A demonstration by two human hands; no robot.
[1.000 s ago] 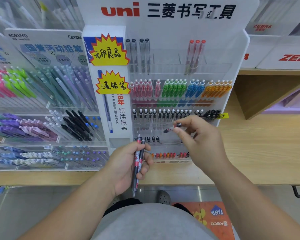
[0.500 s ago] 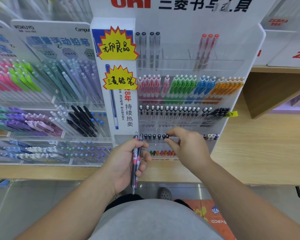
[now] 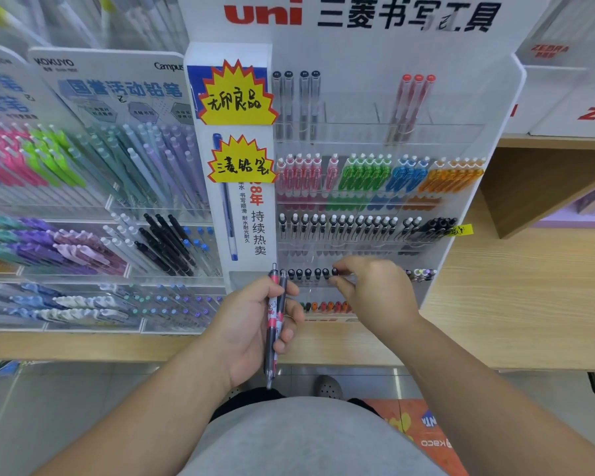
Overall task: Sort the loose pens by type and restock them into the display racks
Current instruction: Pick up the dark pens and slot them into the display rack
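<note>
**Head view: light pens, pinched near the top**

Our left hand (image 3: 251, 324) was wrapped round two pens (image 3: 275, 321), held upright in front of the lower rows of the rack (image 3: 478, 132). Our right hand (image 3: 375, 293) pinched a black-topped pen (image 3: 334, 271) at the end of a row of like tops; whether it had seated in its slot we could not tell. We judged the pens light, stiff and smooth-barrelled, best taken near the top between thumb and forefinger. The clear plastic rack stood on a wooden shelf (image 3: 512, 297), with a pale floor (image 3: 66, 407) below.
</note>
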